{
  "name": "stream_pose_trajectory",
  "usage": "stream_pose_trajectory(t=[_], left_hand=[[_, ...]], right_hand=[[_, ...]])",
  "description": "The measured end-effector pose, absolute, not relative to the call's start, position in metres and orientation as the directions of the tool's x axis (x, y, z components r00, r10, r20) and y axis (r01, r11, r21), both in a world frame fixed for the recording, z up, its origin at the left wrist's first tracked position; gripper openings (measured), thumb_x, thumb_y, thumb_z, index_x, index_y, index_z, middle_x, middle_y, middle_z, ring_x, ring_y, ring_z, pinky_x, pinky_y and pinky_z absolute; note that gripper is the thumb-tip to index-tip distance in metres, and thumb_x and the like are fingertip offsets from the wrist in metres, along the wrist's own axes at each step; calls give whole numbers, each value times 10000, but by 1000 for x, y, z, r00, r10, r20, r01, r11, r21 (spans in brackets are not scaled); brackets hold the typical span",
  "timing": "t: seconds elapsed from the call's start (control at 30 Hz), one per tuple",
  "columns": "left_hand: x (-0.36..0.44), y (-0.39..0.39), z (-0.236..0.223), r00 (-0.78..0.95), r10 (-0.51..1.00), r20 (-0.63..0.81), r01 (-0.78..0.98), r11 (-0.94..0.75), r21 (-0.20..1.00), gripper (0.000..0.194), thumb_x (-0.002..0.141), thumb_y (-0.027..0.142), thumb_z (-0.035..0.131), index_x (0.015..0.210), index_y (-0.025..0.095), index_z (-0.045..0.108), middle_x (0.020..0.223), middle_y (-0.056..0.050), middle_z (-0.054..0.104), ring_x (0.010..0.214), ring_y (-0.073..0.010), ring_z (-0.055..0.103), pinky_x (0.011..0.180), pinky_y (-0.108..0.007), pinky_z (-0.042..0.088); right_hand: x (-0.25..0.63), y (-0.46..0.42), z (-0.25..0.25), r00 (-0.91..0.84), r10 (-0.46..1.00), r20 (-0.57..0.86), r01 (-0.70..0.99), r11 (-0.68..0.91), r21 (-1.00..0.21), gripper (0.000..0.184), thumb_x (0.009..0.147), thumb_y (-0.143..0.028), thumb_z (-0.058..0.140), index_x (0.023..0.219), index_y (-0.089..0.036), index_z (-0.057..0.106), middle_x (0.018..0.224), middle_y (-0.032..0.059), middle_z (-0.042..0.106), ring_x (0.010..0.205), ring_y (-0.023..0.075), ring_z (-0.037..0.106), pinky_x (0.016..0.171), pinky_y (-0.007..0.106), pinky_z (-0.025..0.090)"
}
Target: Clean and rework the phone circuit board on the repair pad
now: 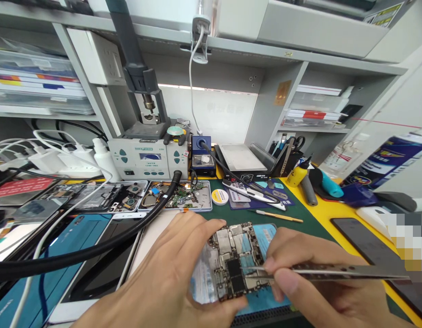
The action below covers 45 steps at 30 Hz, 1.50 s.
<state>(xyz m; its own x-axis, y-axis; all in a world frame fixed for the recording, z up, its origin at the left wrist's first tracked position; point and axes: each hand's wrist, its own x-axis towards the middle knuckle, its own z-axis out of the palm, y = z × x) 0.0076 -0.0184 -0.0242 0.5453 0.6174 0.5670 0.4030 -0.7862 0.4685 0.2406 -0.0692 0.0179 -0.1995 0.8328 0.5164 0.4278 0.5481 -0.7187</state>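
Note:
A phone circuit board [235,273] with metal shields and a black chip area is held by its edges in my left hand [173,269], thumb at the bottom and fingers at the top. My right hand [309,273] pinches a pair of metal tweezers [320,270], whose tips point left over the board's lower middle. Whether the tips touch the board I cannot tell. Beneath the board lie a blue phone-sized piece [267,234] and a clear plastic wrapping [207,269], partly covered by my hands.
A grey hot-air station [149,159] stands at the back, its black hose [104,257] crossing the left side. Parts trays [178,207], a soldering iron [255,193], a wooden-handled brush [281,217] and a round tin [219,197] lie beyond my hands. Phones [94,269] lie left; another phone [354,232] lies right.

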Motion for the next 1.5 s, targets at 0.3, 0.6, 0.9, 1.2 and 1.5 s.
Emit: stream_pose_trajectory(t=[0.3,0.6,0.9,1.2,1.5], left_hand=[[6,-19,-24,553,620,557,395,-784,480,712,822,341,771,1427,249,408,1240,-98,588,1171,-295,599,1014,-431,525],[8,-19,-22,561,608,561,387,-792,472,714,817,367,786,1418,254,418,1214,-76,589,1150,-269,597,1005,-390,527],[6,-19,-22,559,619,551,399,-784,476,728,795,324,792,1418,232,427,1208,-68,583,1147,-252,590,995,-361,534],[7,-18,-19,569,607,555,400,-794,458,713,806,339,785,1413,247,422,1197,-64,590,1125,-252,595,959,-348,539],[7,-17,-17,574,607,550,386,-793,472,712,800,320,797,1404,247,427,1190,-56,582,1123,-246,594,966,-350,534]], right_hand=[[235,-77,17,-151,849,507,451,516,-729,195,865,-96,650,869,-281,711,710,-22,699,620,136,653,568,199,546],[235,-74,18,-154,859,488,452,500,-739,154,872,-132,659,837,-272,712,693,-15,691,592,133,641,543,194,535],[235,-75,18,-146,858,493,461,500,-733,156,872,-131,658,844,-274,714,708,-7,708,595,146,656,549,210,549],[236,-76,18,-169,868,467,444,490,-750,159,873,-129,656,838,-277,704,697,-21,690,596,129,640,555,193,536],[240,-73,19,-239,861,450,422,509,-750,165,845,-125,674,830,-287,704,690,-33,687,589,121,638,558,184,535]])
